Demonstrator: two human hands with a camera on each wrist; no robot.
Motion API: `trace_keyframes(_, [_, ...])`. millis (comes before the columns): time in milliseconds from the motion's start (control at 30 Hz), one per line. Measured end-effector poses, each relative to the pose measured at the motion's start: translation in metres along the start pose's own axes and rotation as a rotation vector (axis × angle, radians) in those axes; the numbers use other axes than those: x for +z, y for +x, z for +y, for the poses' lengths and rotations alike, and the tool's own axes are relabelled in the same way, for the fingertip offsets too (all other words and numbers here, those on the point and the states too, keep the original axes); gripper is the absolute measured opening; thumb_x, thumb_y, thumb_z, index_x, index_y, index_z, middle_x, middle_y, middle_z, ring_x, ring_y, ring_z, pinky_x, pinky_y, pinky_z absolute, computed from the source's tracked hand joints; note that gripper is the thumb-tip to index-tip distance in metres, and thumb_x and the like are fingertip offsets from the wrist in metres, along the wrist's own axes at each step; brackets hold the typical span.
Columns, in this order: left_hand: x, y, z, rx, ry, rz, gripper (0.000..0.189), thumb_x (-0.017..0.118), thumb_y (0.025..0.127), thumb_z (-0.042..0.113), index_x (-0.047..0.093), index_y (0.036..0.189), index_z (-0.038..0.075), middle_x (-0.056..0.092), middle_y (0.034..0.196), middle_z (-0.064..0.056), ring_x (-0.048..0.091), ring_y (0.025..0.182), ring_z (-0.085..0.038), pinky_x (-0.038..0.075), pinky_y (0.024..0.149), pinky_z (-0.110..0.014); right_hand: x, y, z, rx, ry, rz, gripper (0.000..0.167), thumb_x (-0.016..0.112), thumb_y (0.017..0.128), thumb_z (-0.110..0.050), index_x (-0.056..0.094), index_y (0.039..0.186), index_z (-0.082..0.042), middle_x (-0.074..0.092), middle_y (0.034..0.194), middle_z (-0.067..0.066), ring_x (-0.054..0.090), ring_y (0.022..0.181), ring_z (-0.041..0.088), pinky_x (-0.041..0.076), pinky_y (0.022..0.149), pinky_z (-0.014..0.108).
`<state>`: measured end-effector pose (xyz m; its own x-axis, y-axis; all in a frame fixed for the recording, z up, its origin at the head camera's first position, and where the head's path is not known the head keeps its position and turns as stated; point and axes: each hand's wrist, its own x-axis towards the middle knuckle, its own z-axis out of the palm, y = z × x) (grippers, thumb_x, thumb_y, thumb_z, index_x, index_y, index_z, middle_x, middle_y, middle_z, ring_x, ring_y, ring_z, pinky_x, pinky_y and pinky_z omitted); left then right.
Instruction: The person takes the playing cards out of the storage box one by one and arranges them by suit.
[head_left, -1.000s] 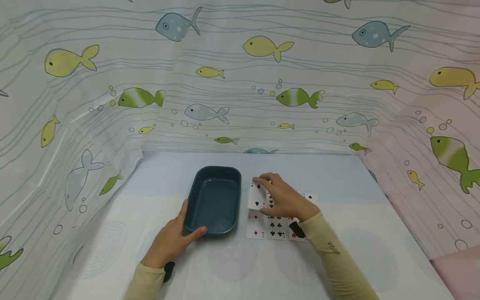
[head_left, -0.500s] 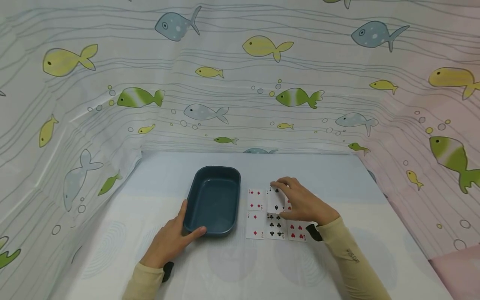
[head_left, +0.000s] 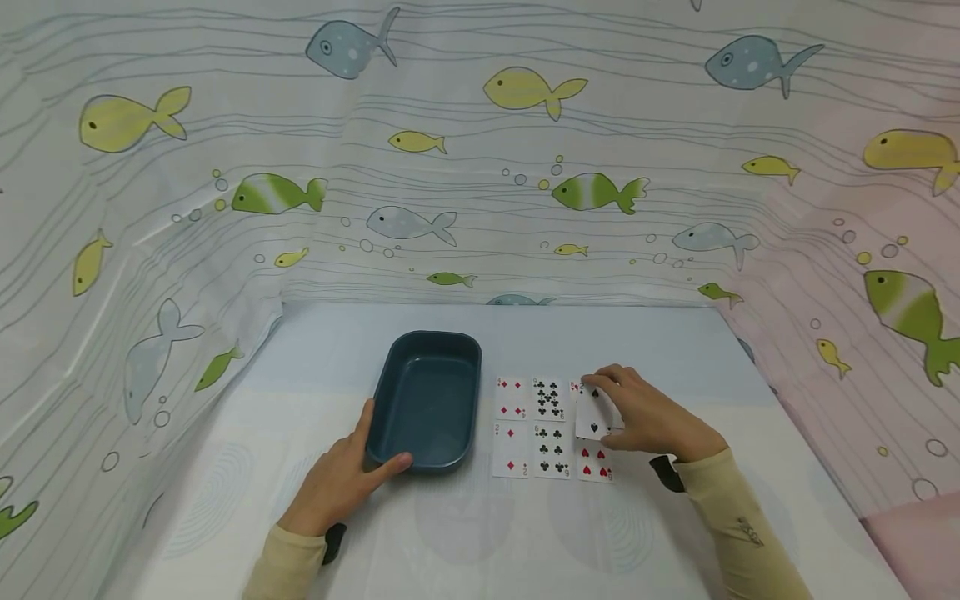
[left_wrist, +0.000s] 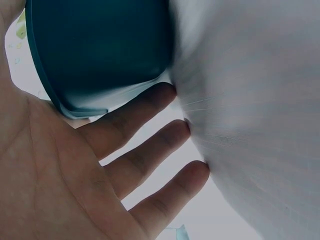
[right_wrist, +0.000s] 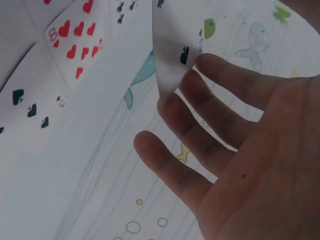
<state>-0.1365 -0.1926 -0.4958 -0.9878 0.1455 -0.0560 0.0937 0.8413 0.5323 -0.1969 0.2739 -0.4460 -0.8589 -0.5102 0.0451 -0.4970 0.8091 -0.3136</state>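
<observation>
My right hand (head_left: 648, 417) pinches a two of spades card (head_left: 591, 417) by its right side, thumb at the lower edge and fingertips at the upper. The raised card overlaps an eight of hearts (right_wrist: 77, 37), which shows beneath it in the right wrist view. A three of spades (right_wrist: 32, 100) lies beside that one, hidden by the hand in the head view. My left hand (head_left: 341, 475) rests at the near left corner of a dark blue rectangular dish (head_left: 420, 467). Its thumb touches the near rim, and in the left wrist view the other fingers stretch straight beside the wall, tips on the table.
Right of the dish lie face-up cards in two rows: four of diamonds (head_left: 512, 410) and nine of clubs (head_left: 550, 412) behind, two of diamonds (head_left: 511, 451), six of clubs (head_left: 552, 454) and six of hearts (head_left: 595, 467) in front. A fish-print curtain (head_left: 480, 208) surrounds the table.
My right hand has carried the two of spades rightward, from over the four of diamonds, past the nine of clubs, to over the eight of hearts. The left hand and dish have stayed put.
</observation>
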Motion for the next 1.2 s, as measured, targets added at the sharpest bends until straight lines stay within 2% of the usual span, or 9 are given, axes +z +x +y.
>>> trace_keyframes(167, [0.000,-0.001,-0.001,0.000,0.000,0.000,0.109,0.056,0.091,0.073,0.003,0.165,0.015,0.034,0.157,-0.028,0.046,0.134,-0.050,0.041,0.101,-0.065,0.001,-0.013,0.013,0.022,-0.005,0.002,0.083,0.086,0.068,-0.014,0.053,0.144,-0.008,0.051,0.137,0.011,0.049,0.124,0.030,0.048,0.096,0.049])
trace_keyframes(333, [0.001,-0.001,-0.002,-0.001,0.002,0.001,0.109,0.056,0.091,0.073,0.002,0.165,0.015,0.034,0.158,-0.027,0.046,0.134,-0.049,0.041,0.101,-0.064,0.003,-0.026,0.023,0.061,-0.018,-0.008,0.084,0.089,0.066,-0.015,0.055,0.142,-0.007,0.052,0.135,0.012,0.050,0.122,0.031,0.048,0.097,0.051])
trace_keyframes(500, [0.002,-0.002,-0.004,0.000,0.010,0.000,0.109,0.056,0.091,0.074,0.001,0.165,0.017,0.034,0.157,-0.027,0.046,0.134,-0.049,0.042,0.101,-0.064,0.004,-0.039,0.027,0.083,-0.014,-0.028,0.081,0.090,0.065,-0.011,0.057,0.140,-0.007,0.053,0.132,0.015,0.053,0.120,0.034,0.050,0.095,0.052])
trace_keyframes(633, [0.000,-0.004,-0.005,0.004,0.011,0.004,0.108,0.056,0.091,0.073,0.002,0.165,0.016,0.036,0.156,-0.027,0.048,0.133,-0.049,0.042,0.100,-0.064,0.007,-0.046,0.027,0.070,0.008,-0.056,0.080,0.092,0.065,-0.011,0.059,0.138,-0.007,0.053,0.130,0.014,0.055,0.115,0.032,0.051,0.092,0.052])
trace_keyframes(800, [0.000,-0.005,-0.005,0.008,0.003,0.005,0.108,0.057,0.091,0.072,0.003,0.165,0.015,0.036,0.156,-0.027,0.048,0.133,-0.049,0.043,0.099,-0.063,0.012,-0.051,0.025,0.063,0.014,-0.099,0.081,0.091,0.064,-0.012,0.059,0.138,-0.008,0.053,0.130,0.012,0.055,0.114,0.031,0.050,0.093,0.052])
trace_keyframes(1000, [0.000,-0.007,-0.005,0.010,0.002,0.013,0.108,0.057,0.091,0.072,0.003,0.165,0.015,0.037,0.155,-0.028,0.049,0.131,-0.049,0.044,0.098,-0.063,0.017,-0.055,0.022,0.081,0.039,-0.133,0.080,0.091,0.063,-0.009,0.060,0.136,-0.008,0.053,0.128,0.010,0.053,0.114,0.030,0.050,0.091,0.050])
trace_keyframes(1200, [0.000,-0.008,-0.003,0.015,0.005,0.022,0.108,0.058,0.091,0.071,0.005,0.165,0.013,0.040,0.153,-0.030,0.051,0.130,-0.048,0.044,0.098,-0.063,0.023,-0.057,0.023,0.114,0.018,-0.162,0.082,0.091,0.063,-0.012,0.060,0.139,-0.009,0.052,0.130,0.010,0.051,0.117,0.030,0.049,0.094,0.051])
